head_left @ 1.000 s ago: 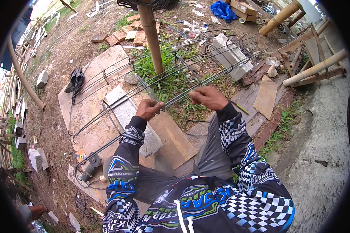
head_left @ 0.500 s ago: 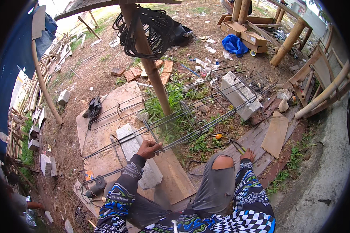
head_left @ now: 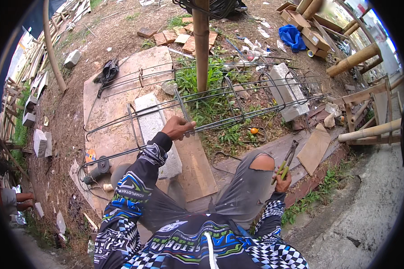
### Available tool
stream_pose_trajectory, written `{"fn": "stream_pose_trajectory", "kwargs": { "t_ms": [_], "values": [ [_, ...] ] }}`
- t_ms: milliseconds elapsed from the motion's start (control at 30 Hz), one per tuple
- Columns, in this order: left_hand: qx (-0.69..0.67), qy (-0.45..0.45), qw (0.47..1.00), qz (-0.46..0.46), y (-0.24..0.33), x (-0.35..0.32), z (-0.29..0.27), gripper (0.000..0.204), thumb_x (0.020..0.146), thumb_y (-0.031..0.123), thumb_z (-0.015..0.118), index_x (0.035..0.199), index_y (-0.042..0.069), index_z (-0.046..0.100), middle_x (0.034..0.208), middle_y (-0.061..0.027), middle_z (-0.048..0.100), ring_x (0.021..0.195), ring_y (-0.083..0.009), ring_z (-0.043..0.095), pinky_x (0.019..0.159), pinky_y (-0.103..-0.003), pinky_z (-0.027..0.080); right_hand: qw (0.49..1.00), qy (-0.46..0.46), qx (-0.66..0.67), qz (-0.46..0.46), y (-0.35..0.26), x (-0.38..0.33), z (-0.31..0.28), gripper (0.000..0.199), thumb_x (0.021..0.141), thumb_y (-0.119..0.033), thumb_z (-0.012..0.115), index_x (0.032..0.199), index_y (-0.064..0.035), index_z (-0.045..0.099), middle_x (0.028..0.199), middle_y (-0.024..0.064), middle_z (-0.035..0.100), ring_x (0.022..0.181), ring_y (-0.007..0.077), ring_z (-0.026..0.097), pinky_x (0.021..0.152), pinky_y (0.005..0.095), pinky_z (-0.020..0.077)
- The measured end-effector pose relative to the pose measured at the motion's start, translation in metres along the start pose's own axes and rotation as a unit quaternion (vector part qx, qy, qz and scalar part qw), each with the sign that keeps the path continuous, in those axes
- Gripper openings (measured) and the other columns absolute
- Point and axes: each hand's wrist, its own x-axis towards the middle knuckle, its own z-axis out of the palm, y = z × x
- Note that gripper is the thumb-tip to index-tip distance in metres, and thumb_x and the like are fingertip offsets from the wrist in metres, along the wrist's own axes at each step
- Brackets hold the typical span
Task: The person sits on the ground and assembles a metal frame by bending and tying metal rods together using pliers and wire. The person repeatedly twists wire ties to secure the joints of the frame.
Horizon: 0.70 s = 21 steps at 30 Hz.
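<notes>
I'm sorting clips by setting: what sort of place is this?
Probably an outdoor construction work area: a rebar cage lies across pale masonry blocks, with an angle grinder down to the left.

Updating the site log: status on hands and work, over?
Left hand gripping metal cage. Right hand holding pliers, apart from cage. Possible obstruction: bamboo post at cage.

Outdoor building site, open-air work area on bare earth point(head_left: 67, 125) with grass patches point(head_left: 187, 78). Indicators: long steel-bar frame point(head_left: 243, 119) with bent stirrups, spanning pale blocks point(head_left: 288, 92); scuffed board point(head_left: 114, 101) flat on ground; corded grinder point(head_left: 98, 169) near board; heaped poles point(head_left: 31, 49) at far left; upright bamboo post point(head_left: 202, 54); orange-brown slabs point(head_left: 189, 44) piled behind; cardboard boxes point(head_left: 316, 40) at upper right; rough concrete strip point(head_left: 336, 215) along right side.
</notes>
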Motion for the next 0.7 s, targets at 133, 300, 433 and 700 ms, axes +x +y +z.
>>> {"fn": "stream_pose_trajectory", "kwargs": {
  "t_ms": [133,300,433,700],
  "values": [
    [-0.021,-0.042,0.999,0.003,0.0,0.003,-0.007,0.05,0.088,0.049,0.064,0.079,0.001,0.07,0.062,-0.0038,0.063,0.044,-0.0087,0.05,0.039,-0.025,0.038,0.992,-0.002,0.039,-0.123,-0.141,0.015,0.046,0.033,0.077,0.007,0.057,0.109,-0.001,0.059,0.101,0.0105,0.061,0.083,0.0183,0.063,0.074,0.0288,0.0519],
    [0.004,-0.046,0.998,0.039,-0.011,0.023,-0.002,0.05,0.086,0.049,0.066,0.076,0.0,0.07,0.058,-0.0057,0.061,0.045,-0.0111,0.05,0.041,-0.028,0.038,0.959,-0.23,-0.12,-0.109,-0.244,0.048,0.087,0.044,0.077,0.003,0.053,0.12,-0.0041,0.057,0.114,0.0115,0.062,0.091,0.0176,0.063,0.076,0.0296,0.0517],
    [0.007,-0.025,0.997,0.068,-0.012,0.021,-0.001,0.052,0.084,0.05,0.067,0.074,-0.001,0.071,0.059,-0.0065,0.061,0.047,-0.0126,0.052,0.044,-0.03,0.041,0.731,-0.415,-0.503,-0.2,-0.27,0.034,0.177,0.068,0.075,-0.002,0.052,0.141,-0.0101,0.041,0.116,0.0224,0.06,0.095,0.0384,0.061,0.086,0.0438,0.0491],
    [0.026,0.0,0.999,0.046,-0.018,0.034,0.005,0.05,0.083,0.049,0.068,0.079,0.0,0.074,0.061,-0.0089,0.066,0.055,-0.0169,0.062,0.055,-0.033,0.049,0.518,-0.565,-0.611,-0.198,-0.273,0.014,0.254,0.082,0.072,-0.01,0.055,0.149,-0.0065,0.027,0.103,0.0323,0.058,0.1,0.0467,0.057,0.09,0.051,0.0448]
  ]
}}
